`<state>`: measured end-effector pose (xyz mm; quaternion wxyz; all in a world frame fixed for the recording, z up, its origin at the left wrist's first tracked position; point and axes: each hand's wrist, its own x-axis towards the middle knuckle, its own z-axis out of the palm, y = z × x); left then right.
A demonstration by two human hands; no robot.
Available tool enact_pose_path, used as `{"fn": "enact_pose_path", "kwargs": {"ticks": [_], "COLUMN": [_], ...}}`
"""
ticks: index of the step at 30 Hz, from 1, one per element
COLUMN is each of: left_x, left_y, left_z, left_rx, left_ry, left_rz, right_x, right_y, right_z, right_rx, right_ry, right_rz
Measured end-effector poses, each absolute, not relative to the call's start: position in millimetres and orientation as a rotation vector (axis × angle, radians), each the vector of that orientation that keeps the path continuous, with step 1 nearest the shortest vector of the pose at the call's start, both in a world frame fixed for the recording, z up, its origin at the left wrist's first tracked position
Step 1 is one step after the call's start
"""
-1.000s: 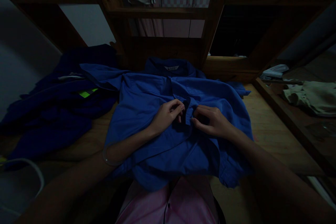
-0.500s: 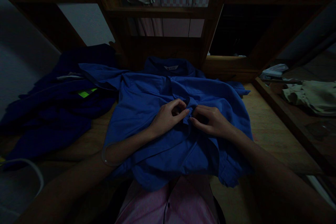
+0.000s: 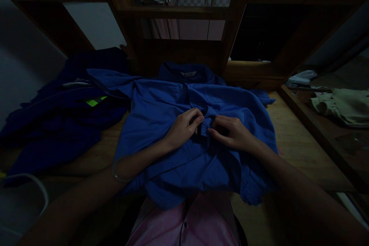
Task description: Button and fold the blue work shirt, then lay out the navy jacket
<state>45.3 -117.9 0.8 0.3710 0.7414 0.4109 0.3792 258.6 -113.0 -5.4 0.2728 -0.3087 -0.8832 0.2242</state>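
A blue collared shirt lies face up on a wooden surface, collar away from me. My left hand pinches the left edge of the shirt's front opening at mid chest. My right hand pinches the right edge of the front opening, fingertips a few centimetres from the left hand's. Both hands rest on the cloth with fingers curled. A thin bangle circles my left forearm.
A heap of dark blue garments with a green-yellow patch lies to the left. Wooden shelving rises behind the shirt. Pale cloth lies on a lower level at right. A white cable curves at lower left.
The fingers of both hands shifted slightly on the shirt's front edges; the left fingertips drew a little closer to the right hand. The shirt stays in place.
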Motion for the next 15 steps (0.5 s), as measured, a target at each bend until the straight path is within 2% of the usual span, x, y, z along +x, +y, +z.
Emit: {"fn": "enact_pose_path", "kwargs": {"ticks": [15], "left_x": [46.2], "left_y": [-117.1], "left_z": [-2.1], "left_rx": [1.759], "left_ry": [1.004], "left_rz": [0.942], "right_x": [259.7], "right_y": [-113.8], "right_z": [-5.1], "right_rx": [-0.824], "right_ry": [-2.381], "right_rz": [0.589]}}
